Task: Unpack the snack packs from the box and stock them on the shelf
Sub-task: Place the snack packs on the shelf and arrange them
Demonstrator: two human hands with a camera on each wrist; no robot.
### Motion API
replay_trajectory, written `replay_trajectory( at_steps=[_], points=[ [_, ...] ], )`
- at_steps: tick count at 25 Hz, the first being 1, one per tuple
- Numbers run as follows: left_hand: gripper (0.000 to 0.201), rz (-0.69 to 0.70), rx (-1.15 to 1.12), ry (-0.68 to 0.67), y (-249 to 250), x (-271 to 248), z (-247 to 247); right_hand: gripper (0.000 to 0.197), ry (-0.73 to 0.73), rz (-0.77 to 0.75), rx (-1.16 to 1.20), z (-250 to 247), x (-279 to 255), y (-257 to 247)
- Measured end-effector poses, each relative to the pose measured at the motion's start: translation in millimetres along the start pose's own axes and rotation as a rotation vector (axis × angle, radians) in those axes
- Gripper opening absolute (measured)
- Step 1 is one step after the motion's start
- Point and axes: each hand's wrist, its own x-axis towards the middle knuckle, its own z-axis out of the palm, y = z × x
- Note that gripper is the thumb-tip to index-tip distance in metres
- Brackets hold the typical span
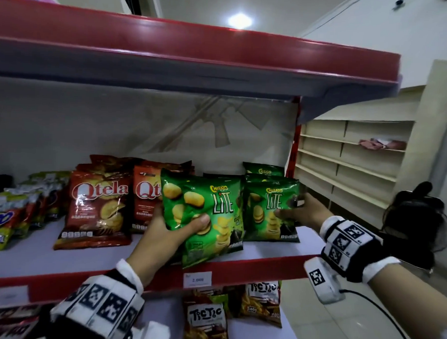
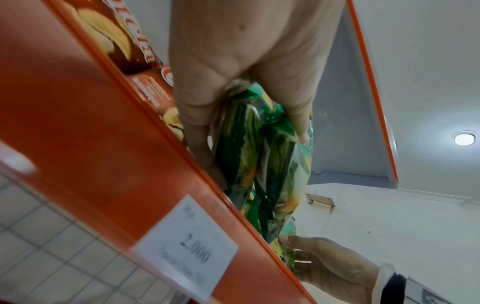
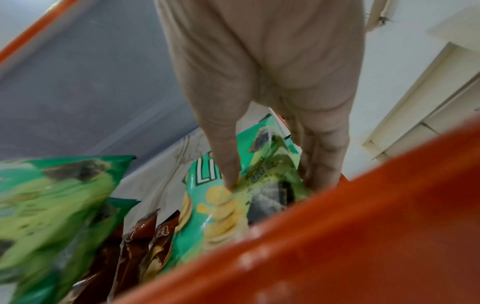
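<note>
My left hand [image 1: 180,226] grips green Chitato Lite packs [image 1: 203,214] at the front edge of the middle shelf [image 1: 87,261]; in the left wrist view two packs [image 2: 259,160] sit pinched between thumb and fingers [image 2: 197,144]. My right hand [image 1: 295,210] pinches the right side of another green Lite pack [image 1: 269,211] standing at the shelf's right end, thumb in front, fingers behind. The right wrist view shows that thumb [image 3: 228,164] pressed on the pack [image 3: 233,201]. More green packs [image 1: 264,170] stand behind it. The box is out of view.
Red Qtela bags [image 1: 97,205] stand to the left, with other snack packs [image 1: 13,212] beyond. The upper red shelf [image 1: 195,62] overhangs. Tic Tic packs [image 1: 207,318] lie on the lower shelf. A price tag [image 1: 197,279] marks the shelf lip. Cream shelving [image 1: 349,158] stands at right.
</note>
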Motion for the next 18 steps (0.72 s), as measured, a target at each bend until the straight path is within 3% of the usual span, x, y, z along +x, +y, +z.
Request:
replay_trajectory(
  at_steps=[4, 7, 8, 11, 14, 15, 18],
  points=[
    [0.088, -0.076, 0.056, 0.003, -8.1, 27.3, 19.5, 0.100, 0.037, -0.061, -0.034, -9.8, -11.2, -1.3],
    [0.100, -0.129, 0.095, -0.005, -14.3, 45.9, 22.7, 0.075, 0.204, -0.229, -0.044, -11.4, -32.0, -9.7],
    [0.105, -0.157, 0.116, -0.010, -15.6, 51.5, 23.9, 0.068, 0.167, -0.254, -0.074, -8.4, -40.9, -14.3],
    [0.104, -0.256, 0.219, -0.030, -17.2, 66.7, 27.9, 0.079, -0.043, -0.197, -0.239, 10.2, -56.2, -22.0],
    [0.117, -0.298, 0.192, -0.212, -16.7, 74.4, 36.4, 0.084, -0.028, -0.204, -0.224, 23.2, -56.6, -20.4],
    [0.112, -0.304, 0.168, -0.232, -16.8, 76.0, 39.4, 0.087, -0.008, -0.202, -0.179, 24.0, -54.5, -19.1],
    [0.070, -0.311, 0.154, -0.160, -27.4, 83.7, 46.4, 0.103, 0.112, -0.147, -0.166, 20.5, -46.5, -11.6]
  ],
)
